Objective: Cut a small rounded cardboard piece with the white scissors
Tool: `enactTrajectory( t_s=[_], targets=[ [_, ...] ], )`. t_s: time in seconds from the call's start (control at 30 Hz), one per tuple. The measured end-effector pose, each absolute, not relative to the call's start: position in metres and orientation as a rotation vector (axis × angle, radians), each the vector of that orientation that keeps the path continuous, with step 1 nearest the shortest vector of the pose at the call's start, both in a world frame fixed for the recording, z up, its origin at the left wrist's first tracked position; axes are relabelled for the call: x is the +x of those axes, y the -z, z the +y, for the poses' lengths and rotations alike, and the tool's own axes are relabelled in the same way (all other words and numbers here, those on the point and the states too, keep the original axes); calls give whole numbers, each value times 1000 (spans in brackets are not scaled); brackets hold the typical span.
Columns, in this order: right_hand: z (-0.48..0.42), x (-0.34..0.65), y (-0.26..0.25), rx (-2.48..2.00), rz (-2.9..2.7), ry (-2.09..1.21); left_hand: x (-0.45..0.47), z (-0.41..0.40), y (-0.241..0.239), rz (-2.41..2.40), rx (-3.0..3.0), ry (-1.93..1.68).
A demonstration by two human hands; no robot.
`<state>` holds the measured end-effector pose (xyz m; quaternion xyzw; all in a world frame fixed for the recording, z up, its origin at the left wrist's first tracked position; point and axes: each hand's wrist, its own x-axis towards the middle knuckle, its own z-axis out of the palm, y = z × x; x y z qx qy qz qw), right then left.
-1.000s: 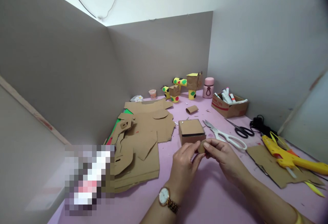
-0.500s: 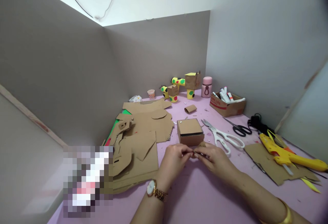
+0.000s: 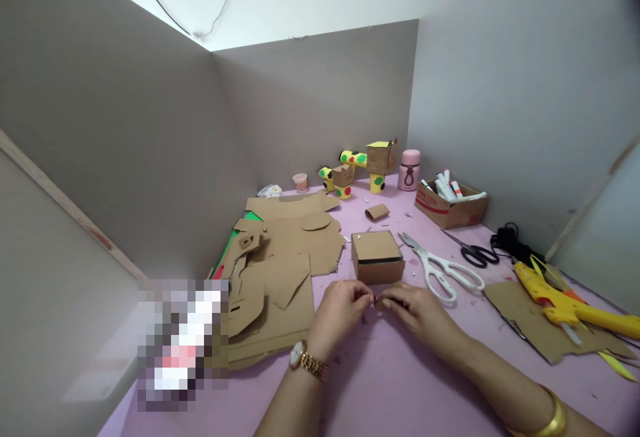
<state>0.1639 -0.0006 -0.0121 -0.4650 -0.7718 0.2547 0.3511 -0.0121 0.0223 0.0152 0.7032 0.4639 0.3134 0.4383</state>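
Observation:
My right hand [image 3: 413,307] pinches a small brown piece of cardboard [image 3: 384,301] between thumb and fingers. Close beside it, my left hand [image 3: 346,303] has its thumb and forefinger pressed together; a tiny spot of red shows at the tips, and what they hold is too small to make out. A narrow gap parts the two hands. Just beyond them sits a small closed cardboard box [image 3: 377,253] with a dark line along its front edge. White-handled scissors [image 3: 445,270] lie to the right of the box, blades pointing away.
Cut cardboard sheets [image 3: 285,303] are spread on the left. Black scissors [image 3: 475,253], a yellow glue gun [image 3: 565,307] and a carton of markers [image 3: 450,207] lie right. Behind stand yellow spotted cardboard animals [image 3: 377,163], a pink bottle [image 3: 410,170] and a paper cup [image 3: 301,183]. Grey partitions enclose the table.
My hands were fingertip to fingertip and have drawn slightly apart. The cardboard piece stays in my right hand. The whole view has shifted a little.

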Motion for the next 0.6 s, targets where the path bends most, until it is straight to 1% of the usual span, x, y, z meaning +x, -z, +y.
enactTrajectory(
  t_s=[0.17, 0.3, 0.47, 0.6],
  targets=[
    [-5, 169, -11, -1033, -1862, -922, -8, 21, -17, 883, 1342, -664],
    [-8, 170, -20, -902, -1814, -1041, -4, 16, -17, 714, 1104, -628],
    [-9, 173, -22, -862, -1797, -1055, 1, 12, -14, 608, 946, -617],
    [-8, 174, -22, -902, -1802, -973, 4, 11, -15, 561, 872, -639]
  ],
)
